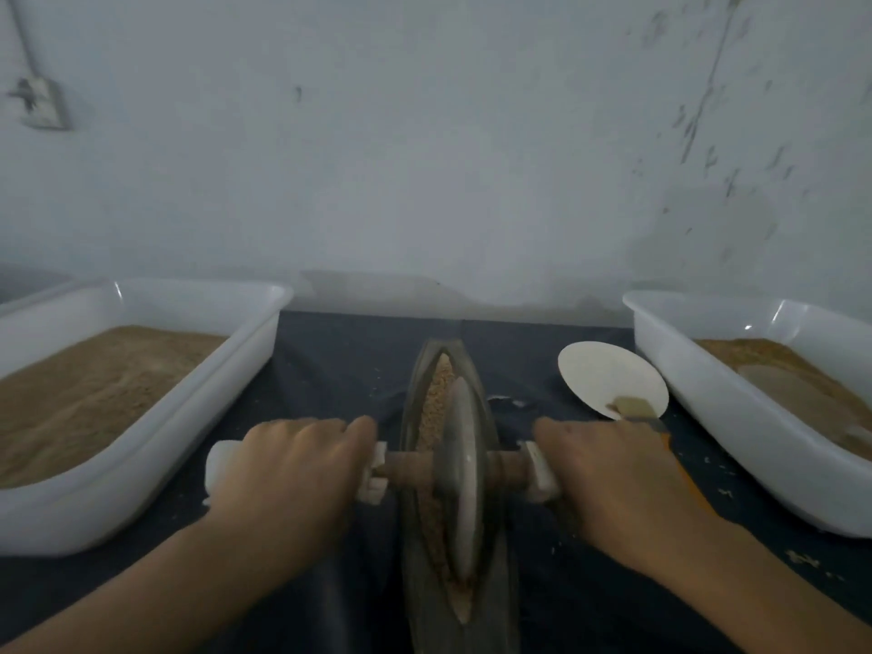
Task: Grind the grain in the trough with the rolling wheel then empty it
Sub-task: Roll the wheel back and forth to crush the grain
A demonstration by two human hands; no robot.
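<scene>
A dark boat-shaped trough [417, 370] lies lengthwise on the dark cloth in the middle, with tan grain [436, 408] along its groove. A grey stone rolling wheel [460, 474] stands upright in the groove on a brown axle with white handles at both ends. My left hand [292, 469] grips the left handle [219, 464], fingers curled over it. My right hand [613, 469] grips the right handle [538, 469] the same way.
A white tub [236, 370] of brown ground meal stands at the left, and another white tub [708, 389] with brownish grain at the right. A white round dish [608, 375] with a small brush lies right of the trough. A pale wall rises close behind.
</scene>
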